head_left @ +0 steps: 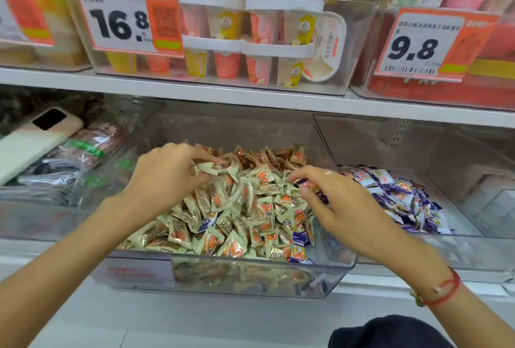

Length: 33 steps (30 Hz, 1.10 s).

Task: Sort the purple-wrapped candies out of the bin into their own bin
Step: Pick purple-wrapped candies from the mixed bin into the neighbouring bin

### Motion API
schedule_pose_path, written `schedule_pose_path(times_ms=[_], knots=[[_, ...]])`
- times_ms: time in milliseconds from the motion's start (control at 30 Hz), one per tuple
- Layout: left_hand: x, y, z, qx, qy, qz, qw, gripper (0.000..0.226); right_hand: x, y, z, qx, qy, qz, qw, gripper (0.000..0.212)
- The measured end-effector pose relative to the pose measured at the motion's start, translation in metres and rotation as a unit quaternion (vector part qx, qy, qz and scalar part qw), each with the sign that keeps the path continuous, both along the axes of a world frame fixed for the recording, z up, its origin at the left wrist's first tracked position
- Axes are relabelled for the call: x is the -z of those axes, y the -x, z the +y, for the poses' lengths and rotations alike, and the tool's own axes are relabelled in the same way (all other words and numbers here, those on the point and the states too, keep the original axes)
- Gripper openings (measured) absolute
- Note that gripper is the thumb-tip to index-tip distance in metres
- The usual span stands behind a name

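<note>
A clear plastic bin [250,278] in the middle holds a heap of cream-and-orange wrapped candies [239,208]. A few purple-wrapped candies [299,239] lie among them near the front right. To its right, a second clear bin [473,239] holds a pile of purple-wrapped candies [395,197]. My left hand [170,172] rests on the heap at the back left, fingers pinching some cream candies. My right hand [337,202] is over the right side of the heap, fingers shut on one or two purple candies [309,184].
A white shelf edge [250,94] runs just above the bins, carrying clear boxes of cups and price tags 16.8 and 9.8. A phone [33,138] lies on dark packets in the left bin. A dark cloth [390,333] shows at bottom right.
</note>
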State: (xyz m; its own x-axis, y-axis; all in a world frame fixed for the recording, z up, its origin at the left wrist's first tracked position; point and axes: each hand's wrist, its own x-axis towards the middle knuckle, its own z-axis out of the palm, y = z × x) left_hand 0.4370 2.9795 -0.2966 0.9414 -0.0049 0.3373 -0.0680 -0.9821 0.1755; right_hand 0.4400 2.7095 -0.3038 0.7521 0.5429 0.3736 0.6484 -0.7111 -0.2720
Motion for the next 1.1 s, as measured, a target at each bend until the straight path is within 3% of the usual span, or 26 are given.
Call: schedule_pose_path(times_ms=[67, 133, 200, 267, 367, 433, 500, 533, 600, 667, 800, 933, 1000, 1100], knots=[[0.002, 0.004, 0.010, -0.029, -0.027, -0.003, 0.999, 0.043, 0.002, -0.006, -0.003, 0.013, 0.057, -0.002, 0.998, 0.030], [0.004, 0.012, 0.013, -0.024, 0.014, -0.007, 1.000, 0.030, -0.001, -0.012, -0.004, -0.001, 0.080, 0.004, 0.997, 0.028], [0.008, 0.021, 0.006, -0.008, 0.029, 0.035, 0.999, 0.031, -0.007, -0.018, -0.001, -0.038, 0.096, 0.013, 0.995, 0.023], [0.017, 0.027, -0.004, 0.012, -0.007, 0.097, 0.995, 0.039, -0.011, -0.023, 0.007, -0.072, 0.187, 0.031, 0.979, 0.028], [0.031, 0.026, -0.011, 0.024, -0.035, 0.124, 0.991, 0.032, -0.008, -0.025, 0.022, -0.119, 0.353, 0.067, 0.926, 0.031], [0.034, 0.023, -0.009, 0.031, -0.019, 0.134, 0.990, 0.027, -0.002, -0.025, 0.030, -0.138, 0.472, 0.064, 0.868, 0.037], [0.032, 0.023, -0.006, 0.043, 0.017, 0.149, 0.988, 0.023, 0.011, -0.027, 0.036, -0.164, 0.538, 0.016, 0.827, 0.039], [0.030, 0.025, -0.005, 0.046, 0.035, 0.151, 0.987, 0.020, 0.018, -0.028, 0.039, -0.184, 0.539, -0.028, 0.821, 0.028], [0.029, 0.028, -0.002, 0.041, 0.080, 0.140, 0.986, 0.018, 0.023, -0.030, 0.043, -0.209, 0.514, -0.066, 0.830, 0.013], [0.027, 0.031, 0.002, 0.043, 0.145, 0.103, 0.983, 0.018, 0.020, -0.034, 0.042, -0.203, 0.461, -0.040, 0.863, 0.013], [0.012, 0.039, -0.005, 0.076, 0.281, 0.036, 0.956, 0.008, -0.009, -0.037, 0.027, -0.129, 0.347, -0.006, 0.929, 0.032], [-0.002, 0.039, -0.034, 0.117, 0.404, 0.039, 0.907, 0.010, -0.027, -0.022, 0.013, -0.108, 0.119, 0.104, 0.982, 0.031], [-0.006, 0.037, -0.052, 0.131, 0.491, 0.058, 0.859, 0.012, -0.029, -0.014, 0.010, -0.095, -0.018, 0.149, 0.984, 0.028], [-0.008, 0.033, -0.079, 0.132, 0.574, 0.083, 0.804, 0.017, -0.023, -0.004, 0.009, -0.020, -0.187, 0.214, 0.958, 0.040]])
